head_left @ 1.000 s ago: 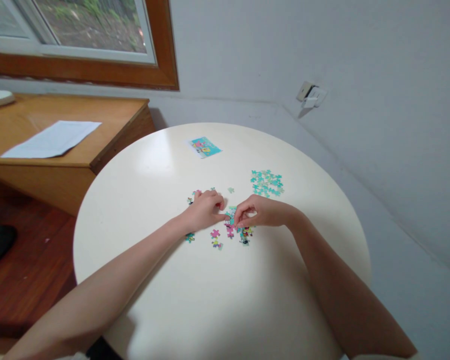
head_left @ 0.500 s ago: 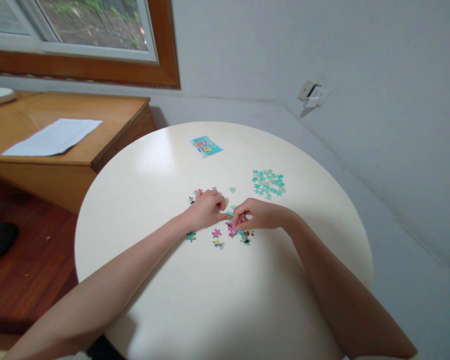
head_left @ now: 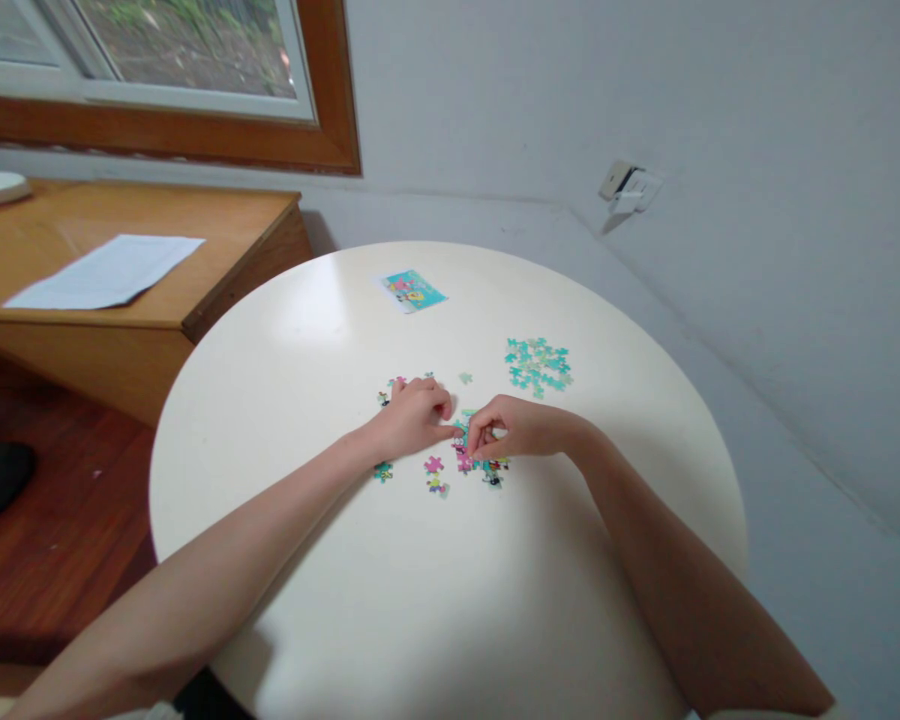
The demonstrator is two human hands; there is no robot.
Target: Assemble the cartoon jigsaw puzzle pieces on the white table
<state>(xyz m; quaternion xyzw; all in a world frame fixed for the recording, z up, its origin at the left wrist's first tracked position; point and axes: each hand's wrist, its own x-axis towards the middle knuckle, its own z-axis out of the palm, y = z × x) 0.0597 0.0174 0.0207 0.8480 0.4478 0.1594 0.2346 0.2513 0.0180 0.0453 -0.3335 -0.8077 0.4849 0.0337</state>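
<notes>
On the round table, my right hand is closed in a pinch at a small joined patch of jigsaw pieces in pink and teal. Its fingertips cover what they grip, which looks like a puzzle piece. From the left, my left hand rests with its thumb stretched to the edge of that patch and apart from the bent forefinger. No object shows in its thumb gap. Just below lie a pink piece and a yellow one. Several pieces are partly hidden behind and under my left hand.
A pile of teal puzzle pieces lies to the right, and a pale single piece sits behind my hands. Farther back is a colourful picture card. A wooden desk with a paper sheet stands at left; walls border the table.
</notes>
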